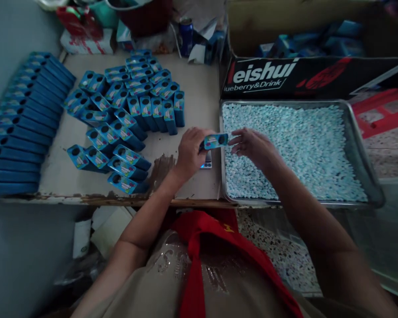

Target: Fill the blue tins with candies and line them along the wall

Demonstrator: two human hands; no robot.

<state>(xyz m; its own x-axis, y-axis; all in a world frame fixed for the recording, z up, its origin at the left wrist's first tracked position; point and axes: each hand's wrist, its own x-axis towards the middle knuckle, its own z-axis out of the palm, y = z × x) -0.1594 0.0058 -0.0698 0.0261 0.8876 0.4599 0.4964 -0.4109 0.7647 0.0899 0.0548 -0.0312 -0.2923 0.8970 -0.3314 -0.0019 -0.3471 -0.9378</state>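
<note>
Above the left edge of the metal tray (358, 154), I am gripping 1 blue container (211, 141) in the left hand (193, 148), its holed face turning up toward the camera. I am holding the right hand (254, 145) just beside the holed end, fingers parted and loosely bent; I cannot tell whether they are touching the container or carrying any pellets. By my judgement, the step in hand is 2-handed work at the container's opening, and the next move is calling for a steady left grip and a clear hole. Below the container, a small device with a blue light (206, 161) is sitting on the table (199, 190). To the right, pale blue pellets (301, 154) are covering most of the tray. To the left, more blue containers (124, 167) are standing in a loose cluster, with a close-packed row (26, 128) lying beyond. Behind the tray, a carton (321, 84) is holding blue items (346, 46).
</note>
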